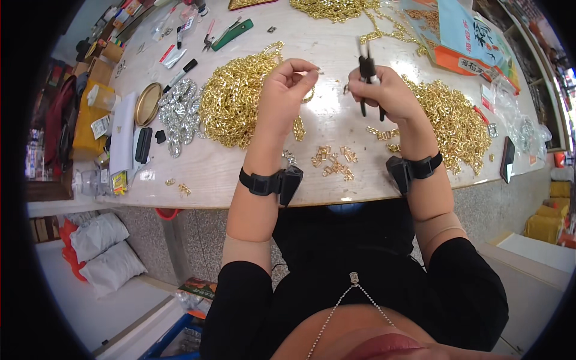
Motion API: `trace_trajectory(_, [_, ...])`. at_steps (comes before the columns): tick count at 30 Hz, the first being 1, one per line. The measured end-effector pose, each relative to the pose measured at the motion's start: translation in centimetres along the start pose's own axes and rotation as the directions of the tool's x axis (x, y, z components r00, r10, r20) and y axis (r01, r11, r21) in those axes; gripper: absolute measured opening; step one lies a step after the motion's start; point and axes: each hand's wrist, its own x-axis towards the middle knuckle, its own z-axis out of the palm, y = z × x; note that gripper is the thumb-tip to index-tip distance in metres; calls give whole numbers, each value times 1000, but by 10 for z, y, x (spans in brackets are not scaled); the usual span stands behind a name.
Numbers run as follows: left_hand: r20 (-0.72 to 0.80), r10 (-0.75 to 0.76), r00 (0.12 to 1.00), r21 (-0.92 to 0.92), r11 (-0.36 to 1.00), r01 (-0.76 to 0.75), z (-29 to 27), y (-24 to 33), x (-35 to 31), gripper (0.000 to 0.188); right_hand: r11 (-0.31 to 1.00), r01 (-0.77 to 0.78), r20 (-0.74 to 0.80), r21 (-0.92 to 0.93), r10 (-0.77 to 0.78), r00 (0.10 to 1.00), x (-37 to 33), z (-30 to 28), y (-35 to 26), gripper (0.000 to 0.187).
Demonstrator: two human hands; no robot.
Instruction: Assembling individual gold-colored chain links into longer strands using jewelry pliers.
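Note:
My left hand [285,87] is closed in a pinch at the right edge of a large heap of gold chain [231,99]. Something tiny shows at its fingertips, too small to name. A pair of pliers [365,67] with black handles is gripped in my right hand [389,95], jaws pointing away from me. At that hand's thumb and fingertip is a small metal piece [346,89]. Between my forearms lie loose gold links [333,161] in a scattered group. A second gold chain heap [453,120] spreads to the right of my right hand.
Silver chain [179,108] and a round gold-rimmed dish [148,104] lie on the left. Beyond them are a marker [181,73] and green-handled pliers [234,35]. A printed bag [459,36] fills the far right. A phone [507,159] rests at the table's right edge.

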Motion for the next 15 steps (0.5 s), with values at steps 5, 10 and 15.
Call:
trace_trajectory(5, [114, -23, 993, 139, 990, 7, 12, -15, -3, 6, 818, 54, -65, 573, -20, 998, 4, 10, 13, 17])
trace_trajectory(10, [134, -40, 990, 107, 994, 25, 16, -22, -4, 7, 759, -36, -59, 650, 97, 993, 3, 24, 16, 17])
trace_trajectory(15, [112, -81, 990, 70, 995, 73, 14, -21, -3, 7, 697, -63, -57, 714, 147, 988, 5, 26, 19, 17])
